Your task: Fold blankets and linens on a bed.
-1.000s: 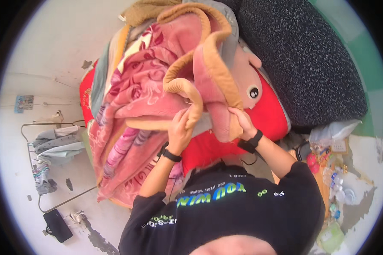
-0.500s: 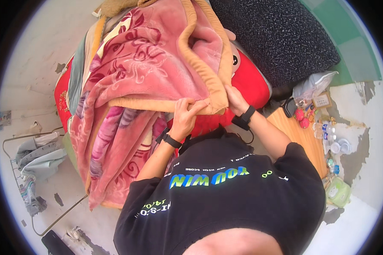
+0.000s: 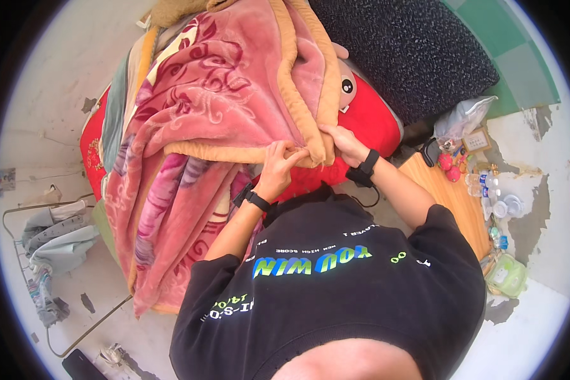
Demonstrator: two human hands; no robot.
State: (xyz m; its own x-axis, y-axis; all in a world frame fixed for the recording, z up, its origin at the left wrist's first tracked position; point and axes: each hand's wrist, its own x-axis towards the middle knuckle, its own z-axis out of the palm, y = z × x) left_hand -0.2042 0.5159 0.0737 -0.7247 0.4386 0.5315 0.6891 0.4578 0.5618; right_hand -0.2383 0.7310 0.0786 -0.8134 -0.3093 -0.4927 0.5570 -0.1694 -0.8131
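A pink plush blanket [image 3: 202, 101] with dark red flower patterns and a tan edging lies over the bed. Its near corner is between my two hands. My left hand [image 3: 277, 168] pinches the tan edging left of the corner, thumb and fingers together. At the right side of the same corner, my right hand [image 3: 345, 144] is closed on the edging, its fingers partly hidden by the cloth. Below my left hand, more of the blanket hangs in folds, with purple and cream patterns showing.
Red bedding [image 3: 377, 126] and a plush toy [image 3: 346, 85] show beside the blanket. A dark speckled cushion [image 3: 411, 57] lies at the far right. On the right, a wooden table [image 3: 446, 196] stands near bottles [image 3: 481, 185]. A rack of clothes [image 3: 60, 234] is at the left.
Both hands have shifted slightly with the blanket corner, the right hand a little to the left. The corner edging is bunched more, and more of the plush toy shows.
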